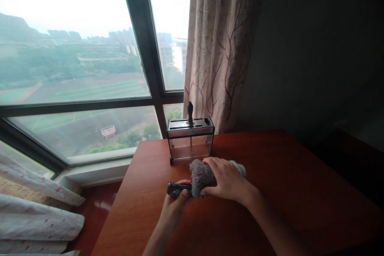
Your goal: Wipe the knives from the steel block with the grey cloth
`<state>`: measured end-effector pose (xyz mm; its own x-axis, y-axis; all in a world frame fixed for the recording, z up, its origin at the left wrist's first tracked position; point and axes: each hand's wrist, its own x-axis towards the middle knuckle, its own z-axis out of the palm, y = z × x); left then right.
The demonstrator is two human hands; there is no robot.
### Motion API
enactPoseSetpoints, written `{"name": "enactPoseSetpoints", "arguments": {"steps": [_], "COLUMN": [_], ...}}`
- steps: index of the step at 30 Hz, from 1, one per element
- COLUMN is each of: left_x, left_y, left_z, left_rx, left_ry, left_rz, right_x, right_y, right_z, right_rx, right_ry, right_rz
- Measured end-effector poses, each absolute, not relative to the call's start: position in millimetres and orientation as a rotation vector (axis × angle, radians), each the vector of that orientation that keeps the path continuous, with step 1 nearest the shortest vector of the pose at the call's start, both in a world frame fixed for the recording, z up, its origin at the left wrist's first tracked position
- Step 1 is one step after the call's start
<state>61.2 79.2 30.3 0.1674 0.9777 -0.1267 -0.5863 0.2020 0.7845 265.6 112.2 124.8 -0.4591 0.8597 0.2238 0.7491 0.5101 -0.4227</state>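
My left hand (179,198) is closed round the black handle of a knife (175,188), held level above the table. The blade is hidden under a fluffy grey cloth (199,174). My right hand (223,178) presses the cloth round it from above, thumb on the near side and fingers on the far side. A paler, whitish part of the cloth shows beyond my right knuckles. Just behind my hands stands a clear-sided knife block (191,132) with a slotted dark top. One black-handled tool (190,113) stands upright in it, its thin shaft visible through the clear front.
The reddish-brown wooden table (144,216) spreads under my hands. Large windows with a dark frame (154,96) rise at the left and behind. A patterned curtain (222,48) hangs behind the table, and another curtain (39,216) lies at lower left. A dark wall is on the right.
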Motion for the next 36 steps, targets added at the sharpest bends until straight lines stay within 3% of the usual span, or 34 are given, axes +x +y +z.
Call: {"name": "enactPoseSetpoints", "arguments": {"steps": [20,36], "left_x": [46.3,36.2], "left_y": [74.0,82.9], "left_z": [37.9,22.3], "left_rx": [0.55,0.769], "left_ry": [0.764,0.631], "left_rz": [1.292,0.988], "right_x": [310.0,287.1], "right_y": [106.5,100.4], "right_z": [118.2,127.2], "right_rx": [-1.503,-1.452], "right_ry": [-2.388,-2.57], "right_rz": [0.427,0.316]}}
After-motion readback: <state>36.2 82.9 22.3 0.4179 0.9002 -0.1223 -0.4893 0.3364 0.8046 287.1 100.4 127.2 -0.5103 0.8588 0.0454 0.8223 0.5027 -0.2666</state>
